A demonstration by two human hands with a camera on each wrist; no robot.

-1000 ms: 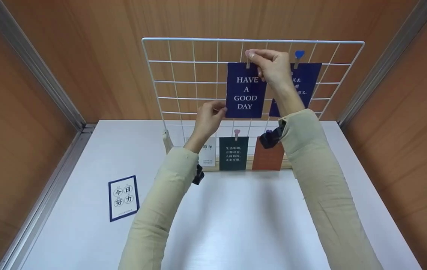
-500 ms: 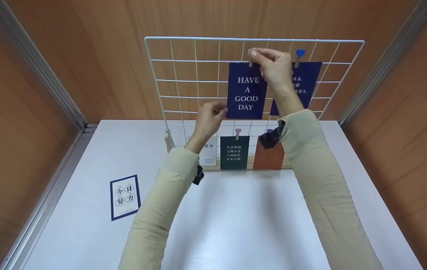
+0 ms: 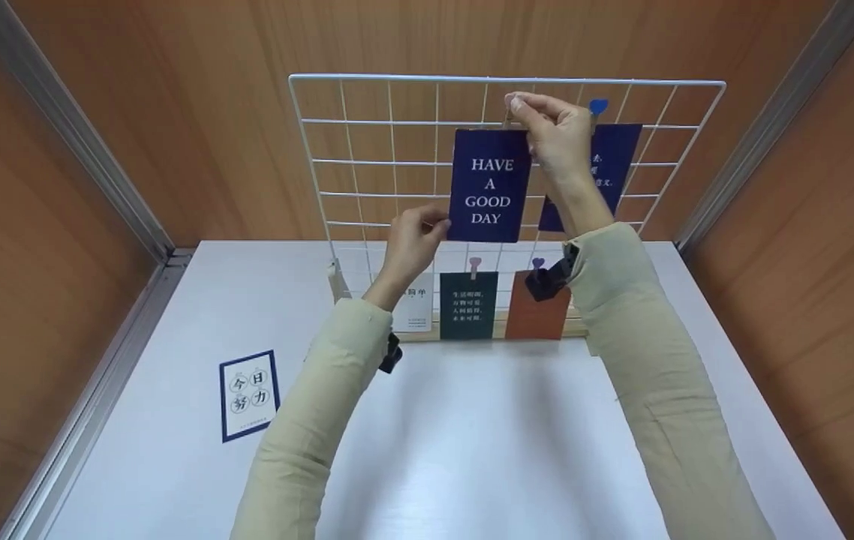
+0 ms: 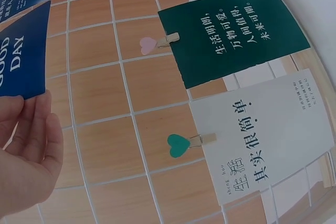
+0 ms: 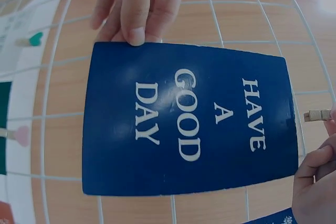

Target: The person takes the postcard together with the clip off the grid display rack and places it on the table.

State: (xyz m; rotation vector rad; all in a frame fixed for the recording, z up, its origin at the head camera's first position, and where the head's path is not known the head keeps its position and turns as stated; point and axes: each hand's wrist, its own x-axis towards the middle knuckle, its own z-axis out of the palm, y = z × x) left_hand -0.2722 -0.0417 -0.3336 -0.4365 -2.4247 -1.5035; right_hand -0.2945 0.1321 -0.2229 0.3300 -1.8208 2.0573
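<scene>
My left hand (image 3: pixel 413 244) pinches the lower left edge of a dark blue "HAVE A GOOD DAY" card (image 3: pixel 487 201), its thumb on the card's face in the right wrist view. The card hangs before a white wire grid panel (image 3: pixel 412 76). Up by the card's top edge, my right hand (image 3: pixel 563 142) pinches a small wooden clip (image 5: pixel 316 115) with a pink heart. A gap shows between the clip and the card's top edge in the right wrist view. Whether the right fingers also touch the card's corner, I cannot tell.
A second blue card (image 3: pixel 614 165) hangs at right under a blue heart clip. Lower down hang a white card (image 4: pixel 262 140), a green card (image 4: pixel 236 35) and an orange card (image 3: pixel 536 311). A blue-bordered white card (image 3: pixel 250 396) lies on the table (image 3: pixel 149 465).
The clip in my right hand has come off the card's top edge and moved slightly up and right. The card and my left hand have shifted a little down and left.
</scene>
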